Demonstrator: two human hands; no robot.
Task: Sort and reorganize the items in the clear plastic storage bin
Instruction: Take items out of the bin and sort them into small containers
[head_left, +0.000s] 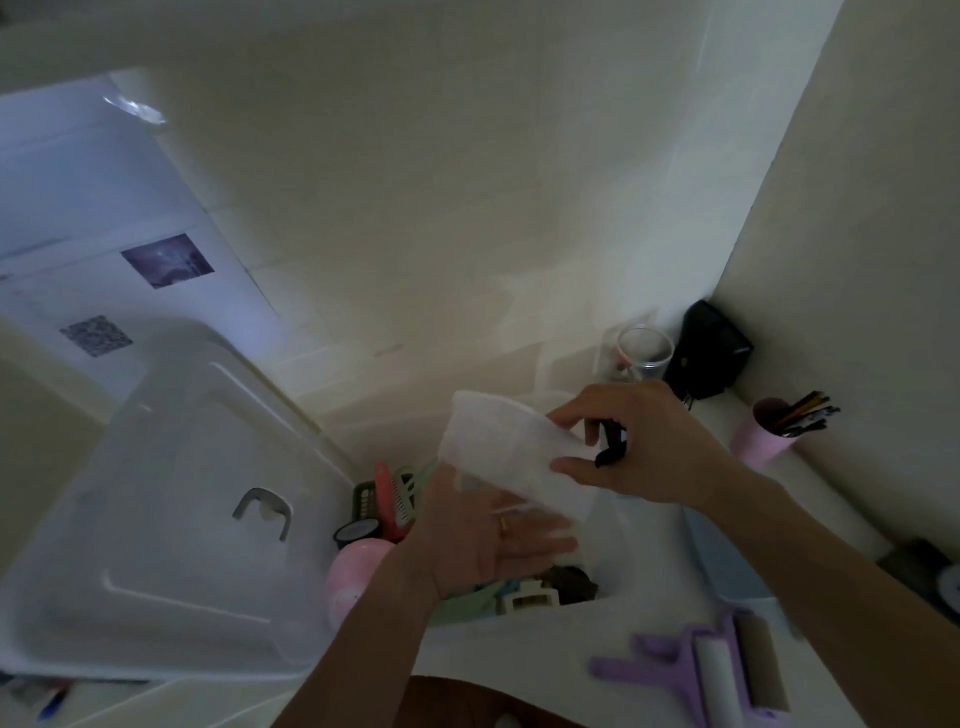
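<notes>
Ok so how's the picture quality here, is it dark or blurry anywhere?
Head view: dim overall, with a bluish cast on the wall at left; wide-angle bending curves the bin lid and wall edges; the left hand and right hand are slightly smeared, as is the white sheet; the purple roller looks soft.

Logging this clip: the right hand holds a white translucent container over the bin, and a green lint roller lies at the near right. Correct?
Not quite. The head view shows the lint roller is purple, not green. The right hand does hold the white translucent container over the bin.
</notes>
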